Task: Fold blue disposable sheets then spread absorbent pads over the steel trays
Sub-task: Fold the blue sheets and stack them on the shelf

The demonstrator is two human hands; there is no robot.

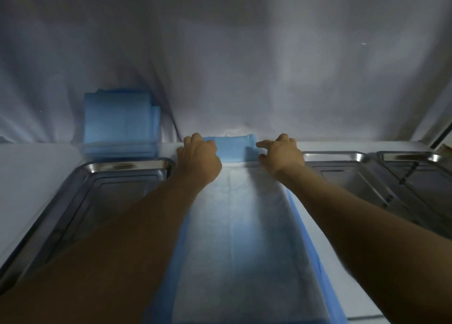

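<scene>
Both hands, left hand (199,156) gripping and right hand (281,152) loosely spread, unroll the thin, limp white-and-blue absorbent pad (239,226) on the tabletop; best held by its corners.

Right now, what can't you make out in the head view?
- Tray under the pad: covered by it, head view.
- Left hand fingertips: curled over the blue folded end.
- Far-right tray: cut off by the frame edge.
- Sheet count in the blue stack: too blurred.
</scene>
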